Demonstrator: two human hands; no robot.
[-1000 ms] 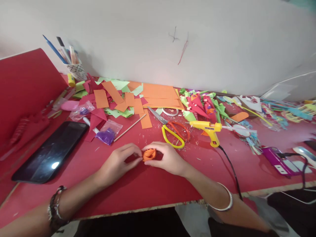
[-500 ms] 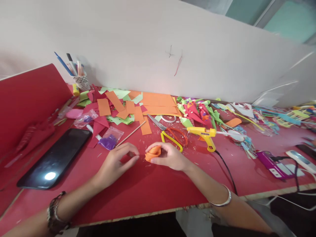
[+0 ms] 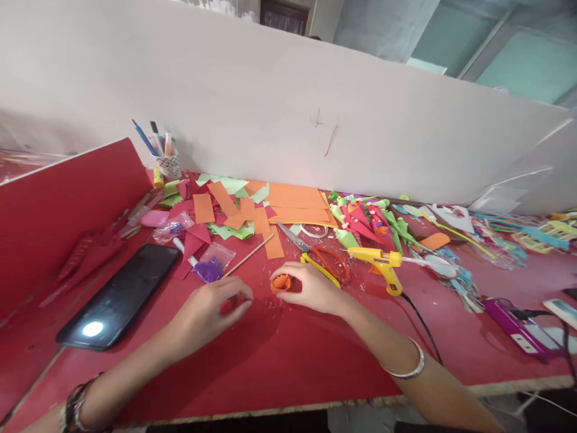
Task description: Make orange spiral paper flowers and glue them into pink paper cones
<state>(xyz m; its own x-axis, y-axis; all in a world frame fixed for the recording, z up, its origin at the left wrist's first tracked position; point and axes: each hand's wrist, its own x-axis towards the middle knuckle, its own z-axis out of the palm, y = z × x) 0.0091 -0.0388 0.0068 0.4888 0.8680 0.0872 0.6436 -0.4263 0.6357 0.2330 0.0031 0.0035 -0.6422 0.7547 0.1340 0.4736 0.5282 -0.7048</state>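
A small rolled flower of orange paper [image 3: 281, 283] sits low over the red tabletop, its curled layers facing up. My right hand [image 3: 313, 290] grips it from the right, thumb in front and fingers behind. To its left, apart from the flower, my left hand [image 3: 211, 310] is curved with a gap between thumb and fingers, and nothing shows in it. A thin wooden stick [image 3: 247, 255] lies just beyond my left fingers, beside a small bag of purple material [image 3: 210, 268]. Scissors [image 3: 318, 252] with orange and yellow handles lie behind my right hand.
A yellow glue gun [image 3: 376, 260] with a cord lies to the right, near a purple power strip [image 3: 518, 328]. Cut paper pieces [image 3: 232, 207] and small paper cones [image 3: 360, 219] line the back. A black phone [image 3: 121, 294] lies left, below a pen cup [image 3: 168, 165].
The camera view has tilted up a little, so the table items appear lower. The orange flower has turned in my right hand to face more upward. My left hand is slightly farther from it.
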